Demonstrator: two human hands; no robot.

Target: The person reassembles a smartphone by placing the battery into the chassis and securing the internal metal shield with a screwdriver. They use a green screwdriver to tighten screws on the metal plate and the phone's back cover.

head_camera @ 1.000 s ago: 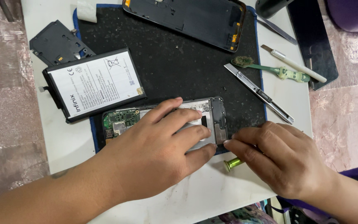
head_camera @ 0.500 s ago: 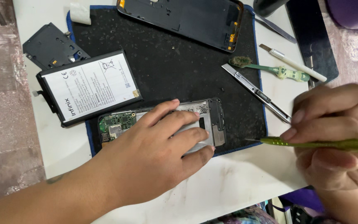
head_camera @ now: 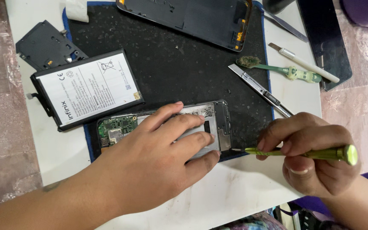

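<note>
A white table (head_camera: 43, 145) carries a black mat (head_camera: 179, 72) w/ blue edging, strewn w/ phone parts. Across the mat's top edge lies a dark back cover (head_camera: 192, 19), inner side up, orange trim at its right end. At left, half on the mat and half on the table, sits a flat battery (head_camera: 88, 87), white label up, black border; just behind it, a black plastic plate (head_camera: 45, 44). A dark glass panel (head_camera: 324, 40) lies at the table's far right edge.

Centre, at the mat's near edge: an opened phone (head_camera: 218, 123), its green circuit board exposed at the left end, metal frame at the right. The left hand (head_camera: 154, 162) lies flat on top of it, fingers spread and pressing down, gripping nothing. The right hand (head_camera: 309, 155) is closed around a green screwdriver (head_camera: 303, 152), held approx. level, dark tip at the phone's lower right corner; whether it touches cannot be told.

Above the right hand, a slim metal tool (head_camera: 260, 89) lies diagonally across the mat's edge. Beside it a green brush (head_camera: 284, 70) w/ worn bristles, then a white-handled knife (head_camera: 305, 64), both on bare table. A white scrap (head_camera: 77, 9) sits at top left.
</note>
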